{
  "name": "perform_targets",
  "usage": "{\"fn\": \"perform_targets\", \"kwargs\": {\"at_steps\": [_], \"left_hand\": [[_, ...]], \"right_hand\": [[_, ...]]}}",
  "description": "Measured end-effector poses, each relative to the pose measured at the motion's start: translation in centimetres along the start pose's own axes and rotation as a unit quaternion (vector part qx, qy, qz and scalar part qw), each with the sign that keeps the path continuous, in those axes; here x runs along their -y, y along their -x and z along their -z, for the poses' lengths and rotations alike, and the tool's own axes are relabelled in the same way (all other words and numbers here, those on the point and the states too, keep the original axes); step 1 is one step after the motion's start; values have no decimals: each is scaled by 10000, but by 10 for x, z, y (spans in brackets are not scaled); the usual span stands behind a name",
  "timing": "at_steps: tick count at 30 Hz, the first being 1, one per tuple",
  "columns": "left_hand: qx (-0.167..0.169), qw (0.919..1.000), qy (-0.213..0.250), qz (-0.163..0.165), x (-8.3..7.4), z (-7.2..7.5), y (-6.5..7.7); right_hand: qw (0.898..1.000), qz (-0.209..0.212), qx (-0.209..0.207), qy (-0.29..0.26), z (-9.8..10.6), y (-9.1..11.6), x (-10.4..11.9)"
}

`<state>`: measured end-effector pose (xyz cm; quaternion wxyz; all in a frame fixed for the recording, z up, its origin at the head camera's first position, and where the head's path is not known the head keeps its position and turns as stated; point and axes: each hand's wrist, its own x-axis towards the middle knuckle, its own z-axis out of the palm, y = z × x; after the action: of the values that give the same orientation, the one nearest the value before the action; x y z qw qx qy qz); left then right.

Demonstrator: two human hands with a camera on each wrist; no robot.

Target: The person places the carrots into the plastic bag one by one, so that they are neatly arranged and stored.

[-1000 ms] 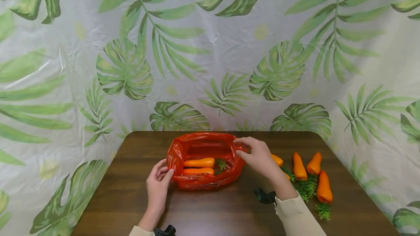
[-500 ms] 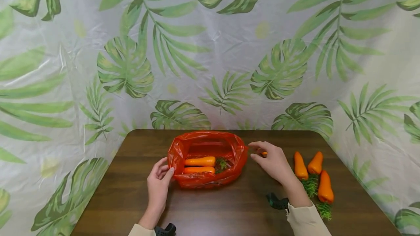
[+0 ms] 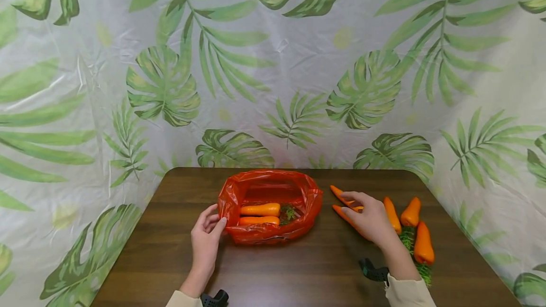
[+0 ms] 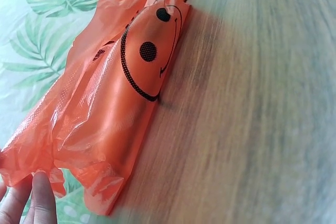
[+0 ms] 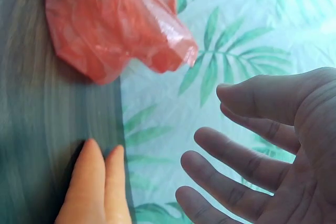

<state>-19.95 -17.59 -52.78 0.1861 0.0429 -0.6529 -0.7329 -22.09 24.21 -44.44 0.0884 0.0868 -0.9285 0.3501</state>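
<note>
A red plastic bag [image 3: 273,237] lies with its mouth spread wide on the table. Two orange carrots [image 3: 260,210] with a green feathery top [image 3: 288,213] show inside it. At the bag's left rim, my left hand [image 3: 204,238] pinches the plastic between thumb and fingers. The left wrist view shows a black smiley print on the bag [image 4: 113,124]. My right hand [image 3: 372,218] hovers over loose carrots [image 3: 344,216] right of the bag, partly covering them. In the right wrist view its fingers [image 5: 231,182] are spread and hold nothing; two carrot tips [image 5: 86,177] point toward the bag.
Three more carrots, such as the nearest one [image 3: 423,245], lie on the right side with green tops [image 3: 408,239] beneath them. The brown wooden table [image 3: 290,278] ends at a leaf-patterned sheet [image 3: 298,84] behind.
The right hand has let go of the bag's right rim and moved right, over the loose carrots. The left hand stays at the left rim.
</note>
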Motion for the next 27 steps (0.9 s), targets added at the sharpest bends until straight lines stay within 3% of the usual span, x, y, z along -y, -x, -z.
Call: {"fn": "perform_targets", "kwargs": {"at_steps": [10, 27], "left_hand": [[-51, 10000, -42, -56, 4, 1, -2], [3, 10000, -23, 15, -1, 0, 0]], "right_hand": [[9995, -180, 95, -242, 5, 10, -17], [9992, -360, 88, 132, -4, 14, -49]]}}
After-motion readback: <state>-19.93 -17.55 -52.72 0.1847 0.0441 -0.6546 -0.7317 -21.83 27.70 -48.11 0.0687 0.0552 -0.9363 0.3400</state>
